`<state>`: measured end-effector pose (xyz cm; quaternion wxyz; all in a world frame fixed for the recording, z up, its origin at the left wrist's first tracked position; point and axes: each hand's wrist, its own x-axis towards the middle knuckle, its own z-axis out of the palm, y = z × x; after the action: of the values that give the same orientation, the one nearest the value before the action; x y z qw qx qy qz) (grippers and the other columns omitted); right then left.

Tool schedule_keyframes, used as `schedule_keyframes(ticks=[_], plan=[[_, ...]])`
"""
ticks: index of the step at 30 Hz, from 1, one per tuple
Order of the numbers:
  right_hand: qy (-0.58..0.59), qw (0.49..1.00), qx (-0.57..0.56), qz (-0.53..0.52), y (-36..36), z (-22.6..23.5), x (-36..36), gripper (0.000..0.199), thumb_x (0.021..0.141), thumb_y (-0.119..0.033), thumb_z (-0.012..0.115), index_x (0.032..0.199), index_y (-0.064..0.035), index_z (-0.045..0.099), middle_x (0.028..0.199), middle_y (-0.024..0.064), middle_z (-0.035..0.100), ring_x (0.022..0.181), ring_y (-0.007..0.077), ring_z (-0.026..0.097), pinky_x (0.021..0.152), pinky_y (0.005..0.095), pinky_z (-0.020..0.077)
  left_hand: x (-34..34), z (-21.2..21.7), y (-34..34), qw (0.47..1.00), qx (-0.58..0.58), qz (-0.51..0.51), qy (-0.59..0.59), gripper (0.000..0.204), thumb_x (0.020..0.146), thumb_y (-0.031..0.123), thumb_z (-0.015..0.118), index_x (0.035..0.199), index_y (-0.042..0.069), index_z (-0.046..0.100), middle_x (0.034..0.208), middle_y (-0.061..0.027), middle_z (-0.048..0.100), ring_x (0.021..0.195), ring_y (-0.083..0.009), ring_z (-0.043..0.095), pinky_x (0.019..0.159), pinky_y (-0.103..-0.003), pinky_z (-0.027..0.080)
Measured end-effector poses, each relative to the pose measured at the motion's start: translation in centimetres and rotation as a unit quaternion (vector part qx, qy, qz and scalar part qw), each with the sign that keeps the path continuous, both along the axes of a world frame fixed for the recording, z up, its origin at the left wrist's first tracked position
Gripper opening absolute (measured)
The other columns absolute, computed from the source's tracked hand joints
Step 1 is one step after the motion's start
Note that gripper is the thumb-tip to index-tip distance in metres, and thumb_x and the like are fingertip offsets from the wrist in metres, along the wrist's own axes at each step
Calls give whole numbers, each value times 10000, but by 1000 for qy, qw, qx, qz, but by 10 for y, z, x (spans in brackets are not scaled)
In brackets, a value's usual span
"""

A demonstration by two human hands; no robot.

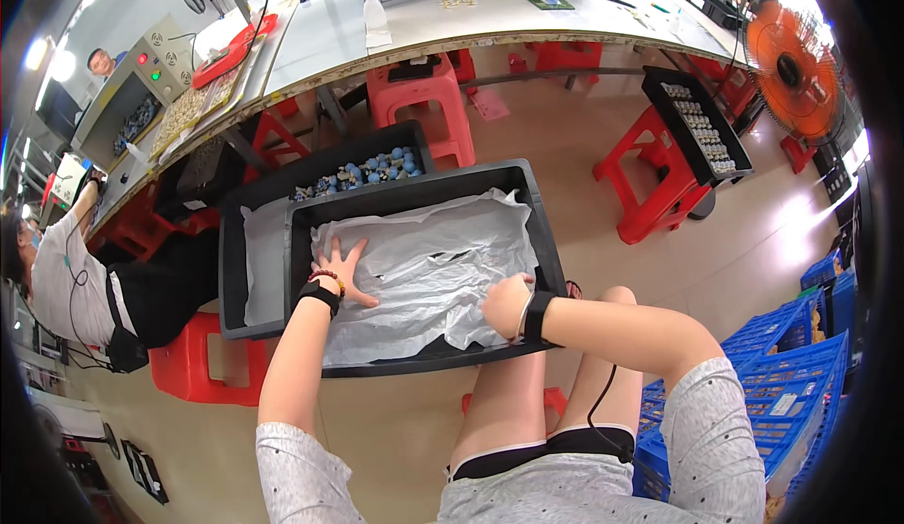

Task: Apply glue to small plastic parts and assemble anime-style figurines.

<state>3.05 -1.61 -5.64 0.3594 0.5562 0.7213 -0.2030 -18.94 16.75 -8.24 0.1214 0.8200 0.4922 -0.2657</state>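
A crumpled, thin white sheet lines a black plastic tray in front of me, with small tears near its middle. My left hand lies on the sheet's left part, fingers spread. At the right side, my right hand is closed, its curled fingers at the sheet's edge; the fingertips are hidden. Dark tray bottom shows along the sheet's lower edge. Partly beneath this tray stands another black tray, also lined in white, with several small blue-topped parts at its far end.
A long workbench runs across the back, with red stools under it. At the right are a stool bearing a black parts tray, an orange fan and blue crates. A co-worker sits at the left.
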Motion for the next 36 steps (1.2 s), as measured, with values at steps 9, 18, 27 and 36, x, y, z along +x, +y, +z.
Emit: schedule_keyframes(ticks=[9, 18, 27, 36], plan=[[-151, 979, -45, 133, -10, 17, 3, 396, 782, -353, 543, 1099, -125, 612, 1151, 134, 564, 1068, 350, 511, 911, 659, 233, -1, 22, -9, 994, 73, -76, -37, 1020, 491, 472, 781, 1348, 281, 262, 1417, -186, 163, 1268, -419, 225, 1009, -477, 270], [209, 920, 308, -124, 64, -4, 4, 335, 748, -224, 561, 1072, -138, 572, 1122, 142, 520, 1096, 319, 471, 843, 604, 359, 13, -3, 3, 916, 237, -95, -310, 243, 662, 152, 654, 880, 162, 547, 912, -54, 516, 974, -270, 467, 774, -413, 405], [125, 883, 266, -366, 75, -43, 39, 681, 768, -501, 532, 1357, -271, 278, 1450, 144, 79, 1223, 479, 267, 956, 522, 333, 8, -35, 38, 957, 97, 189, -198, 677, 624, 320, 701, 1237, 269, 417, 1380, -154, 216, 1260, -365, 244, 991, -518, 289], [292, 853, 411, -134, 59, -27, 29, 252, 669, -122, 604, 907, -46, 578, 1001, 195, 455, 849, 364, 530, 706, 421, 484, 0, 6, 6, 928, 148, -116, -321, 164, 655, 202, 671, 689, 79, 569, 639, -84, 545, 643, -241, 553, 598, -349, 445]])
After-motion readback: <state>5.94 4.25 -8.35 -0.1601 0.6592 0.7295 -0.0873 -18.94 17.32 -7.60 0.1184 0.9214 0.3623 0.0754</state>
